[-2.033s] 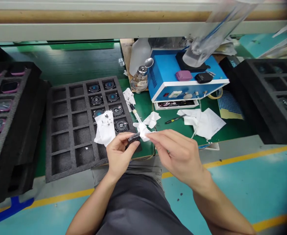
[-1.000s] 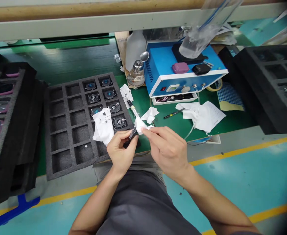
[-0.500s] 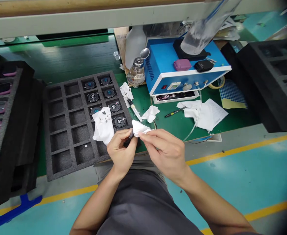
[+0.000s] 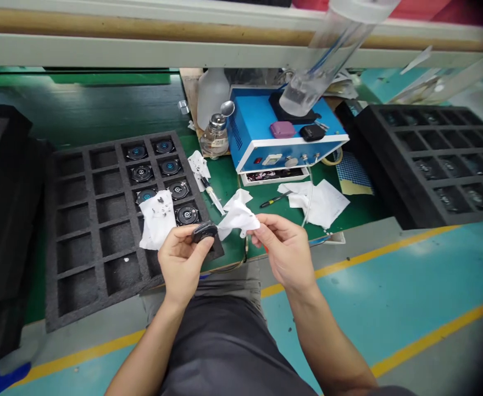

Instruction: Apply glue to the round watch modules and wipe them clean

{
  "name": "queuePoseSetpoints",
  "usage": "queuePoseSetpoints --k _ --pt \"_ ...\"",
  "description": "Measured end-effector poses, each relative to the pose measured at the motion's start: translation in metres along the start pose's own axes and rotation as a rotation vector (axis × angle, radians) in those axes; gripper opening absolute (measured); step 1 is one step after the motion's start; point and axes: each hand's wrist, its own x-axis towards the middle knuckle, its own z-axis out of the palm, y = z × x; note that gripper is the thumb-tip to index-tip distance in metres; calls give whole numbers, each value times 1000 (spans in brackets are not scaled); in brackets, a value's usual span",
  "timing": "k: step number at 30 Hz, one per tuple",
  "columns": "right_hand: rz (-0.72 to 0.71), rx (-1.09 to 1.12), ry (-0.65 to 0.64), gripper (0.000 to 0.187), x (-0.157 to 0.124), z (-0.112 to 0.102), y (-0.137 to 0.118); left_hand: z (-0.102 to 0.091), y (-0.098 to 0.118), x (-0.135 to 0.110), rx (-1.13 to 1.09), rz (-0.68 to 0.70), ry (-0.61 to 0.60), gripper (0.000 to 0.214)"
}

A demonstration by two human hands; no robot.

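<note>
My left hand [image 4: 181,264] pinches a small black oval part [image 4: 204,231] between thumb and fingers, just in front of the bench edge. My right hand [image 4: 284,247] grips a crumpled white wipe [image 4: 238,217], held a little to the right of the part and apart from it. Behind my left hand lies a black foam tray [image 4: 96,220] whose right columns hold several round black parts with blue centres [image 4: 165,165]. A stained white wipe [image 4: 156,217] lies on that tray.
A blue control box [image 4: 278,137] stands at the back with a purple part [image 4: 281,130] and a black part on top. A glass dispenser bottle [image 4: 214,135], a syringe [image 4: 212,192], a pen [image 4: 272,201] and loose wipes [image 4: 315,201] lie on the green mat. Another black foam tray [image 4: 431,159] sits right.
My right hand has drawn the wipe off the black part and to the right; the part now shows bare in my left hand. The view has shifted to the right.
</note>
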Motion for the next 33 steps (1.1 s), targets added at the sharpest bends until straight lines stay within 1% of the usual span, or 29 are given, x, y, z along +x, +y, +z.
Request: queuePoseSetpoints --k 2,5,8,11,15,18,20,24,29,33 --pt "14 14 -17 13 -2 -1 -2 -4 -1 -1 -53 -51 -43 24" --pt "1 -38 -48 13 -8 2 -6 -7 2 -2 -124 -114 -63 23" --pt "-65 -150 -73 11 -15 7 -15 -5 6 -2 -194 -141 -56 23" --pt "-182 -325 -97 11 -22 14 -26 -4 8 -2 -217 -139 -48 23" --pt "-388 -553 -168 15 -26 24 -37 -4 6 -2 -158 -85 -55 23" --pt "-529 -672 -225 18 -25 28 -37 -4 3 -3 -112 -15 -57 21" --pt "-589 -746 -251 19 -23 29 -35 -3 3 -3 -87 40 -62 20" --pt "-661 -875 -267 21 -20 28 -32 2 3 -3 -50 131 -60 22" --pt "-718 -1029 -286 27 -20 26 -35 7 0 -4 48 219 -3 24" --pt "-752 -1119 -377 27 -8 16 -42 7 -3 -5 175 246 -11 28"
